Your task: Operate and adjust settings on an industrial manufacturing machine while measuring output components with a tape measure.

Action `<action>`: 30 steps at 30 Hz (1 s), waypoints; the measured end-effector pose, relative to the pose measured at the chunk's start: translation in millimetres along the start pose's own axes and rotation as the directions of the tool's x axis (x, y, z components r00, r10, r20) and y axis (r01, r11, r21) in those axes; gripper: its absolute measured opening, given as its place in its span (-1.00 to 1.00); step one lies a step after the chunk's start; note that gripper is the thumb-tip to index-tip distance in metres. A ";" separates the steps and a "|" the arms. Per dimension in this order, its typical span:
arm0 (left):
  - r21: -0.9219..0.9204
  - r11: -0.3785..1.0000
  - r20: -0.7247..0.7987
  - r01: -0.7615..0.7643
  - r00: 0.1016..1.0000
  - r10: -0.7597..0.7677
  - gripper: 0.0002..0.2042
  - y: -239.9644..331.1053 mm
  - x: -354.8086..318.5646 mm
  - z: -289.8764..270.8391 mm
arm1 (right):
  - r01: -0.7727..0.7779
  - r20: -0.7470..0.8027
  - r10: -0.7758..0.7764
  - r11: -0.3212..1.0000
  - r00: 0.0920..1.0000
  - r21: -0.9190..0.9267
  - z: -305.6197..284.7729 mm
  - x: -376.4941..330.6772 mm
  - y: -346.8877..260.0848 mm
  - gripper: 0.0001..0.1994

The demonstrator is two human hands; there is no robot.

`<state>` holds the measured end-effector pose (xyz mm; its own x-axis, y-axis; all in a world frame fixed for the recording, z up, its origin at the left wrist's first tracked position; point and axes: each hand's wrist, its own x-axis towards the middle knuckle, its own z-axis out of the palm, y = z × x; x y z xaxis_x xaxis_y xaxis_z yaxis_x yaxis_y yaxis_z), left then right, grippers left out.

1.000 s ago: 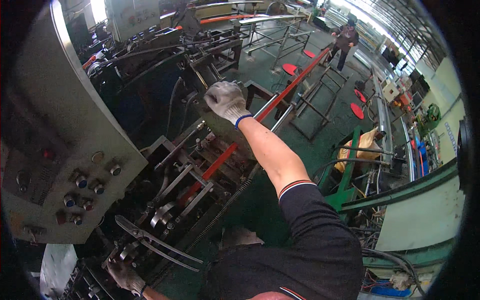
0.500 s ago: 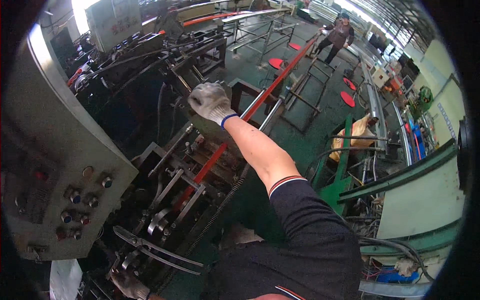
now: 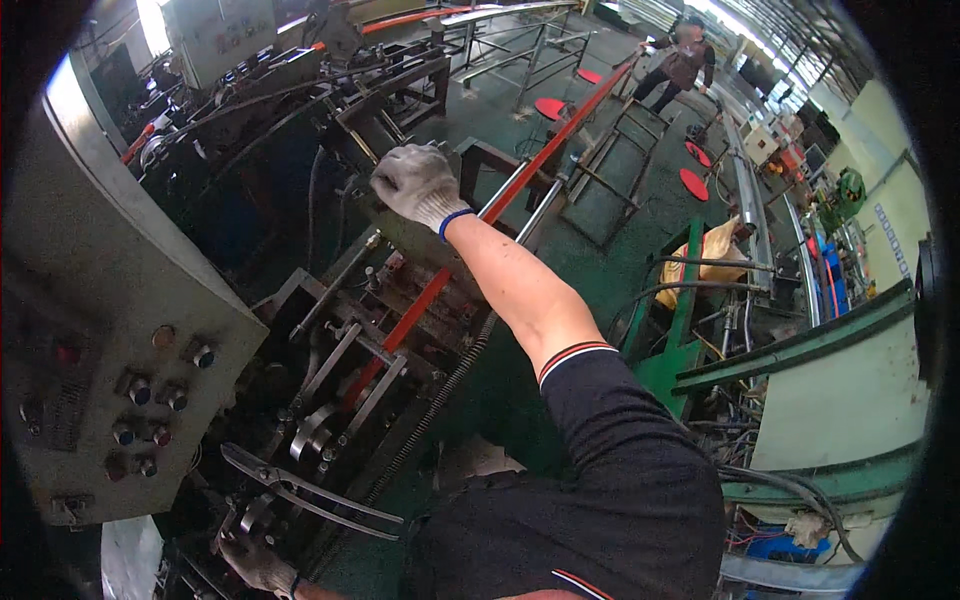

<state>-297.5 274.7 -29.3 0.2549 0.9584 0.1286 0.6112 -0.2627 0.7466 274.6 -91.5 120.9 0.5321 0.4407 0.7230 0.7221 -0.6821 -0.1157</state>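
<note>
My right hand [image 3: 415,184], in a pale knit glove with a blue cuff, reaches across to the top of the machine [image 3: 470,275]. Its fingers are curled closed; whatever they grip is hidden under the glove. A long red strip [image 3: 420,308] runs beneath my forearm and through the machine between steel guide bars. Low on the left, my left hand [image 3: 258,562], also gloved, is by the machine's near end, close to a metal roller [image 3: 257,512]. Its fingers are bent around something too dark to make out. Just above it lie long-handled metal snips [image 3: 310,490].
A grey control panel [image 3: 135,400] with several knobs stands at left. Far off, a person [image 3: 682,65] stands by the red strip's other end, beside a metal rack [image 3: 610,170]. A green frame [image 3: 680,350] and a yellowish sack [image 3: 715,255] are at right.
The view has shifted slightly. My left hand has risen a little toward the roller, while my right hand stays closed at the machine's top. The far person's head and body have shifted slightly.
</note>
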 end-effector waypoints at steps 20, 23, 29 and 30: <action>-0.243 0.970 0.118 0.014 0.993 0.016 -0.63 51.8 -19.9 -0.8 | 0.014 -0.024 -0.015 1.000 1.000 -0.014 -4.2 -3.8 10.2 -0.85; -0.114 0.992 -0.050 -0.054 0.998 0.048 -0.57 45.0 -22.5 13.1 | 0.009 -0.029 -0.010 0.999 1.000 -0.038 -6.7 -6.1 16.4 -0.84; -0.739 0.674 0.079 0.011 0.994 0.071 -0.53 32.7 -19.0 -20.4 | -0.137 0.165 0.143 0.989 0.976 -0.047 -0.5 11.2 -28.4 -0.76; -0.762 0.641 0.129 0.094 0.992 0.009 -0.57 89.0 -29.5 -32.9 | -0.164 0.308 0.182 0.983 0.934 -0.082 -17.0 16.2 -26.2 -0.72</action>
<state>-275.3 226.8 54.8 0.3547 0.9337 0.0496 -0.1555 0.0066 0.9878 256.7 -76.4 147.2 0.7645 0.4673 0.4440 0.5861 -0.7908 -0.1768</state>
